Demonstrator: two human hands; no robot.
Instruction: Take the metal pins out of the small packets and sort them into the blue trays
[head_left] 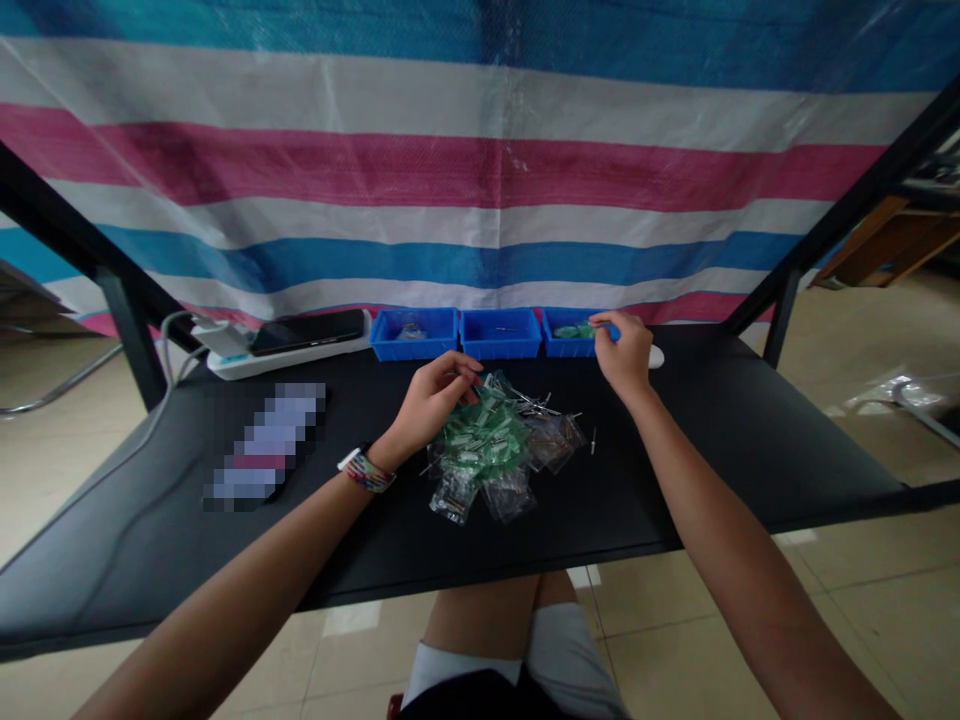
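A heap of small clear plastic bags (495, 445) with green parts and metal pins lies on the black table (675, 470). My left hand (433, 398) rests at the heap's left edge, fingers curled in a pinch on one small bag. My right hand (622, 352) reaches to the right blue bin (574, 335), fingers closed over its rim beside green pieces; what it holds is too small to name. Two more blue bins (414, 334) (500, 333) stand in a row to the left.
A white power strip (225, 355) with a dark phone (307, 330) on it sits at the back left, its cable trailing off the table. A blurred flat object (264, 445) lies at left. A striped tarp (480, 180) hangs behind. Black frame posts stand at both sides.
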